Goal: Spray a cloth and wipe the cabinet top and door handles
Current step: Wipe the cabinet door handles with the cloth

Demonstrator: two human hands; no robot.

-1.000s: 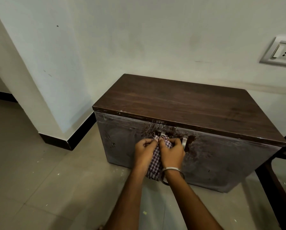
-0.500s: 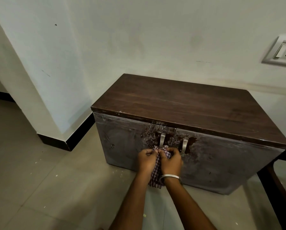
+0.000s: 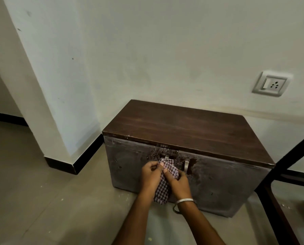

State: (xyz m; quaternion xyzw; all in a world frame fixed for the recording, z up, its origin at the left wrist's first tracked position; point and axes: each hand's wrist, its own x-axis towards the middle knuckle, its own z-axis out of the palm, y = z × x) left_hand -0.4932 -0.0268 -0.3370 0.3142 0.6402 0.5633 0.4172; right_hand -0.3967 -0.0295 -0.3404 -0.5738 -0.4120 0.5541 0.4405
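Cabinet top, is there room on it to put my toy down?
Yes. The brown cabinet top looks bare from the wall behind it to its front edge. The floor left of the cabinet, beside the black skirting, is open too. It's crowded at the doors' middle: the left hand and right hand grip the checked cloth over the left handle, beside the right handle.

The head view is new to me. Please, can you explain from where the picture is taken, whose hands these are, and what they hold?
The camera sits on a person's head and looks forward and down, so the two arms reach in from the bottom edge. There is no machine. The left hand and the right hand both grip a checked cloth, which covers most of the left door handle of a low cabinet. The right door handle is uncovered. The dark wooden cabinet top carries nothing. A wall socket is behind.
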